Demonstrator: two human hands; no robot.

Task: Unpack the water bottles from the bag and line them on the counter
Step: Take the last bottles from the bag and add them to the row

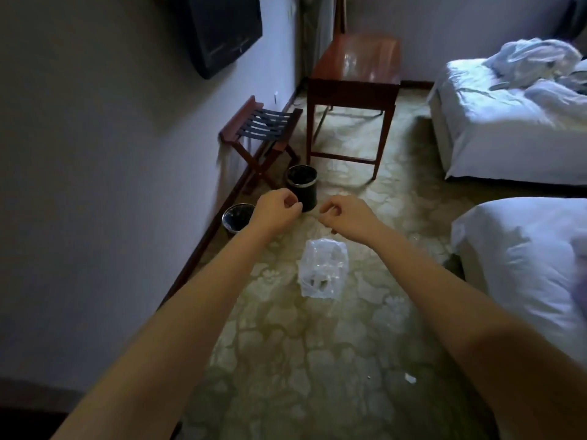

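Above the patterned carpet (pixel 317 360), the left hand (pixel 275 211) and right hand (pixel 347 218) are hovering side by side, fingers curling in tight and thumbs meeting fingertips, nothing showing in either pinch. The clear plastic bag (pixel 323 269) is lying on the carpet just below them — contents blurred.

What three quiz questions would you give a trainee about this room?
1. True or false: the clear plastic bag lies on the wooden table.
2. The nearer black bin stands: A on a bed, B on the carpet by the wall, C under the table.
3. Fill in: the folding rack stands between the wall and the ___.
Key: 1 false; 2 B; 3 wooden table.
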